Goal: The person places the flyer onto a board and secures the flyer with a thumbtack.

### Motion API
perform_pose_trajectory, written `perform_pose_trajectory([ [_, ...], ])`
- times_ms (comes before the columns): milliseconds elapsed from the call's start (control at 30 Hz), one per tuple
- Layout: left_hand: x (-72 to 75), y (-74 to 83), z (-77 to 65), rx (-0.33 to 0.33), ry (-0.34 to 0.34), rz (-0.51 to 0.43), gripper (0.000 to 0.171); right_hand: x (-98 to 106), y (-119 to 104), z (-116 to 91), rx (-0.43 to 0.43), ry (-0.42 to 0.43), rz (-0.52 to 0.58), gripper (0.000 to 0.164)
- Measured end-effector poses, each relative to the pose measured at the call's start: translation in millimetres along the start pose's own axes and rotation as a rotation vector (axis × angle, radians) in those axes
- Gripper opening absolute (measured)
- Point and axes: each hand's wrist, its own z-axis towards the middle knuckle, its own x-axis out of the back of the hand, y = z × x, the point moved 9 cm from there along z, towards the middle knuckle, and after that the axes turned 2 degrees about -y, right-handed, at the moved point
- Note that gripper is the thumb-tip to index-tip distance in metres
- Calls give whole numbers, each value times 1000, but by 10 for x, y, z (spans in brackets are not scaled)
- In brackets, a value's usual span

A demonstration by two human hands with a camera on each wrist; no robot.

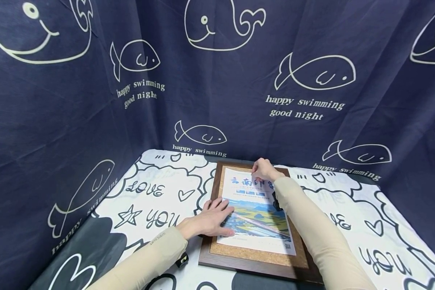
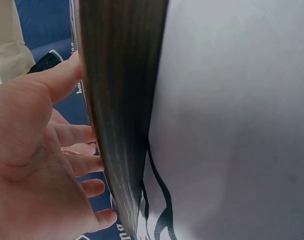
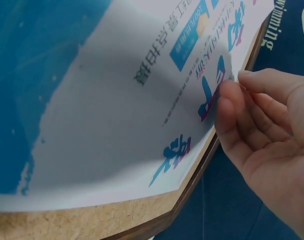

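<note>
A paper poster (image 1: 262,217) with blue lettering and a painted landscape lies on a cork board (image 1: 251,255) with a brown wooden frame (image 1: 246,270). My left hand (image 1: 214,219) is spread at the board's left side, its fingers reaching onto the poster's left edge. The left wrist view shows its straight fingers (image 2: 76,165) passing over the frame's side. At the top of the board, my right hand (image 1: 264,170) pinches the poster's upper edge between thumb and fingertips. In the right wrist view its other fingers (image 3: 257,130) curl beneath; anything small inside the pinch is hidden.
The board lies on a table covered with a black-and-white cloth (image 1: 166,197) printed with words and hearts. A dark blue curtain (image 1: 239,88) with fish drawings hangs behind it and along the left side. Dark wrist straps (image 1: 276,201) show at both sleeves.
</note>
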Motion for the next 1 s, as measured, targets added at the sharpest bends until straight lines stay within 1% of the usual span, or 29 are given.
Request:
perform_pose_trajectory([
  [200,-14,1,14,-3,-1,5,75,-30,-30,5,19,-22,-60,6],
  [433,-30,-12,31,1,0,11,75,-46,-38,25,5,-54,-49,5],
  [600,-35,-20,36,-2,2,6,76,-40,-50,39,-6,-62,-69,5],
  [833,-42,-35,33,-1,3,5,76,-42,-48,43,-42,-65,-71,5],
  [1000,-37,-40,25,-1,6,8,76,-45,-64,64,-36,-56,-71,5],
])
